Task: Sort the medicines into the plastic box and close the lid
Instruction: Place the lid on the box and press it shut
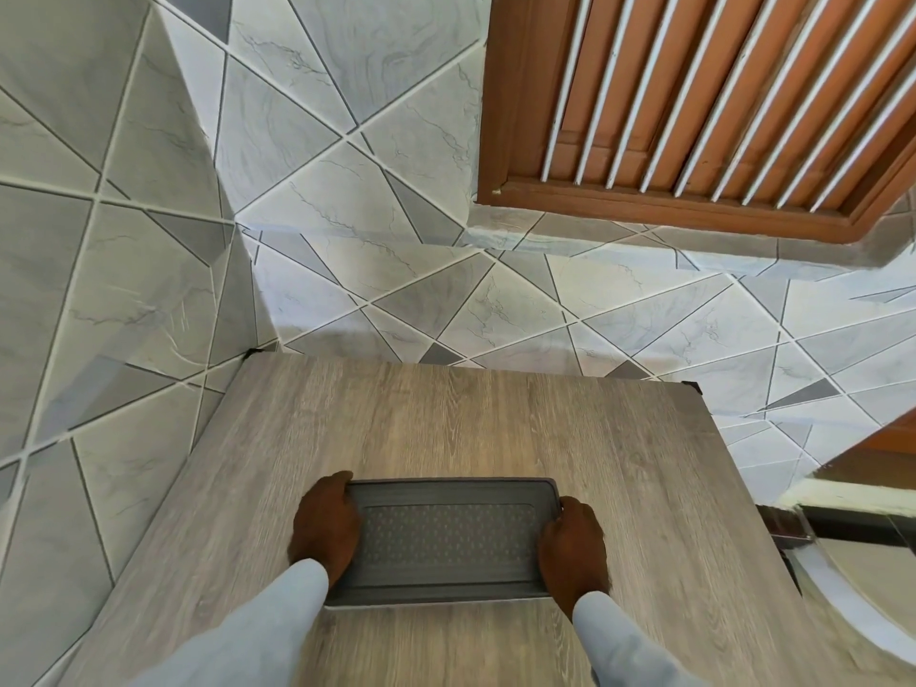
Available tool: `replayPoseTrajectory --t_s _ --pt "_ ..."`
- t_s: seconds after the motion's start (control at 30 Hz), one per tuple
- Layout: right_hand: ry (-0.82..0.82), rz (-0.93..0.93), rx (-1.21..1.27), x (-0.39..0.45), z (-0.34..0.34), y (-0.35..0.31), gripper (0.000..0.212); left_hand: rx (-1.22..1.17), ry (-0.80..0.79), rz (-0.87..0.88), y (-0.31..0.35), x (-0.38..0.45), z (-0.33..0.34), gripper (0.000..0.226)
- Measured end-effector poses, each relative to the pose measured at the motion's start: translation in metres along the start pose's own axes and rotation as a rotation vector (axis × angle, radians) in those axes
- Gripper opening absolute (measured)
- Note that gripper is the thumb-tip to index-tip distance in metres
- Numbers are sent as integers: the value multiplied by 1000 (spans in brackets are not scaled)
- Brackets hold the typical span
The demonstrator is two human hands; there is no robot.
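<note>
left hand [324, 525] clasps lid [448, 540] left end | right hand [575, 545] clasps right end, knuckles up

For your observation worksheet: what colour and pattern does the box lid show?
Dark grey lid, with a dotted textured panel in its centre; seen in the head view.

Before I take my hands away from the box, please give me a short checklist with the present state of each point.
1. Lid on the box: ok, it covers the top.
2. Lid fully latched: cannot tell.
3. Left hand on the left end: ok.
4. Right hand on the right end: ok.
5. Medicines left out on the table: ok, none visible.
6. Medicines sorted inside: cannot tell, the lid hides them.
</note>
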State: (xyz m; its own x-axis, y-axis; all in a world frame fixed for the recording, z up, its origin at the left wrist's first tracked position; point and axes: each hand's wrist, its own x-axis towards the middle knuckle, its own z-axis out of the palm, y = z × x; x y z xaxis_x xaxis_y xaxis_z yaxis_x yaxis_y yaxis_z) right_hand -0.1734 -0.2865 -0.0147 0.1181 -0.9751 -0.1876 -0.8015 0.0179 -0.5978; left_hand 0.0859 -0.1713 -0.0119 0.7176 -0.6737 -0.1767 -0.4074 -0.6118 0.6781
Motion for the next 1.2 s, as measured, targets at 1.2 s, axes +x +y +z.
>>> replayPoseTrajectory --t_s 1.2 --pt "-44 -405 -496 13 16 3 67 642 -238 688 73 -50 105 64"
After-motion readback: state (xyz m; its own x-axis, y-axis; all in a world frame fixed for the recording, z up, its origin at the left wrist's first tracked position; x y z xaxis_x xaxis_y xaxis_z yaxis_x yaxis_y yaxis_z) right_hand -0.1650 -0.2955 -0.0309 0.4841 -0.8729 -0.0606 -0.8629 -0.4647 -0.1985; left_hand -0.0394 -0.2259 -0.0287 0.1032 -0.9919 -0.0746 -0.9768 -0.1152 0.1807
